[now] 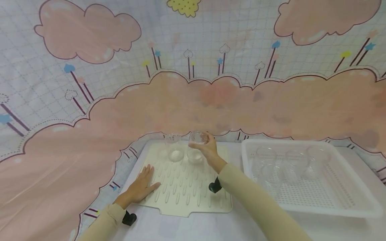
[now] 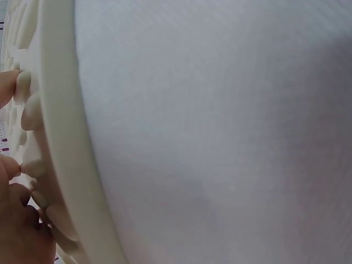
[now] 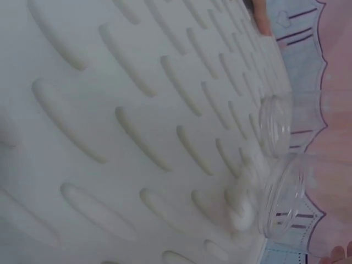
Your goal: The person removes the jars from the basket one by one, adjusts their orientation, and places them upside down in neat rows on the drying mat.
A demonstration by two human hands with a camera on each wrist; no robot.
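My right hand [image 1: 208,150] grips a clear jar [image 1: 194,155] at the far side of a cream draining mat [image 1: 193,190] with raised oval ridges. Thumb and fingers go round the jar's upper part. To its left, a second clear jar [image 1: 175,149] stands on the mat. In the right wrist view, the gripped jar [image 3: 283,201] has its rim close over the mat, with the other jar [image 3: 275,126] beyond it. My left hand [image 1: 143,185] rests flat on the mat's left edge, fingers spread. The left wrist view catches part of this hand [image 2: 22,220] against the ridges.
A white perforated basket [image 1: 313,207] on the right holds several clear jars [image 1: 291,165]. The table has a white cloth [image 1: 163,227]. Close behind the mat hangs a printed curtain [image 1: 193,107] with pink clouds.
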